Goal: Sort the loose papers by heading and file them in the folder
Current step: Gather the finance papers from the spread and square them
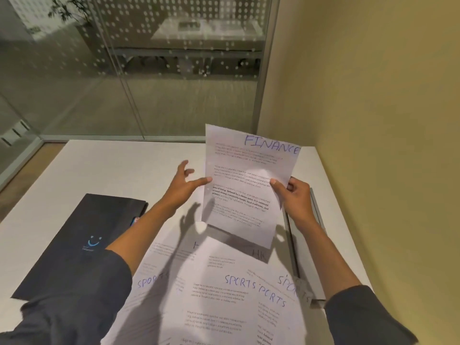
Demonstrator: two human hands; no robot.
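A sheet headed FINANCE (246,175) is held up above the white table (104,168). My right hand (292,195) pinches its right edge with thumb on the front. My left hand (185,183) is spread, with its thumb tip at the sheet's left edge and the fingers apart from it. Below lie several overlapping loose papers (224,290), most headed SPORTS, two farther ones showing an H. A dark closed folder (82,242) with a blue smile logo lies flat on the left, partly under my left forearm.
A grey tray or clipboard edge (316,220) lies along the right side of the table under my right forearm. A yellow wall (373,120) borders the table on the right. A glass partition (124,70) stands behind the table.
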